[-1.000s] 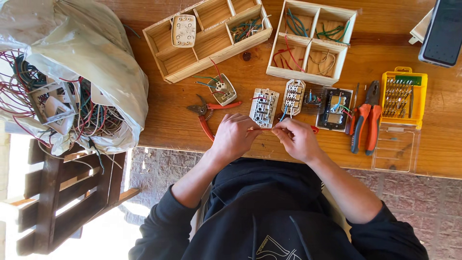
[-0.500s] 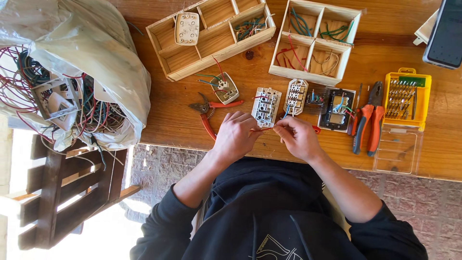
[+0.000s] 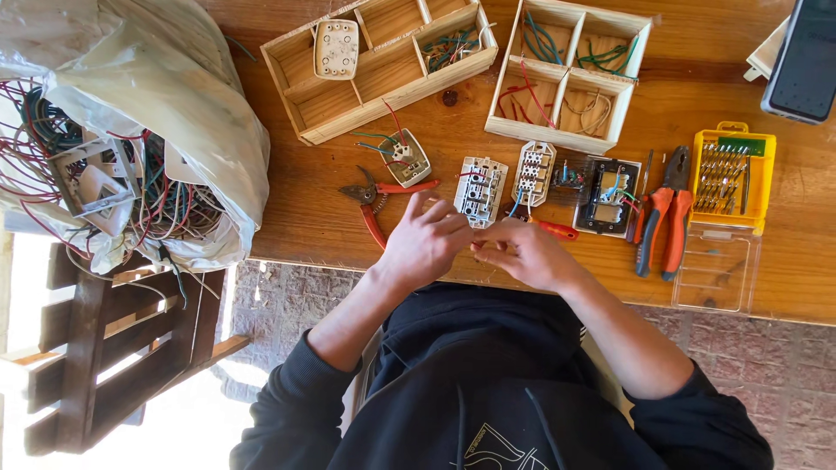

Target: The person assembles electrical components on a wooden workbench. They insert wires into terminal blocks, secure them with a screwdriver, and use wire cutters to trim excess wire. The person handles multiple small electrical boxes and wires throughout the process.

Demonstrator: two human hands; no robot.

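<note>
My left hand (image 3: 425, 245) and my right hand (image 3: 525, 255) meet fingertip to fingertip over the front edge of the wooden table (image 3: 305, 196). They pinch a small part (image 3: 477, 247) between them, too small to identify. Just beyond the fingers lies a white switch module (image 3: 482, 190). A second white module (image 3: 533, 172) and a black-framed one (image 3: 610, 193) lie to its right. A red-handled screwdriver (image 3: 556, 231) shows partly from under my right hand. Red-handled cutters (image 3: 374, 207) lie left of my left hand.
Two wooden compartment trays (image 3: 383, 65) (image 3: 566, 74) with wire bits stand at the back. Orange pliers (image 3: 662, 222), a yellow bit case (image 3: 730, 174) and its clear lid (image 3: 718, 270) lie at right. A plastic bag of tangled wires (image 3: 131, 139) sits at left, a phone (image 3: 805, 61) at far right.
Both hands stay at the table's front edge, and their fingertips have drawn a little closer together. The things on the table have not moved.
</note>
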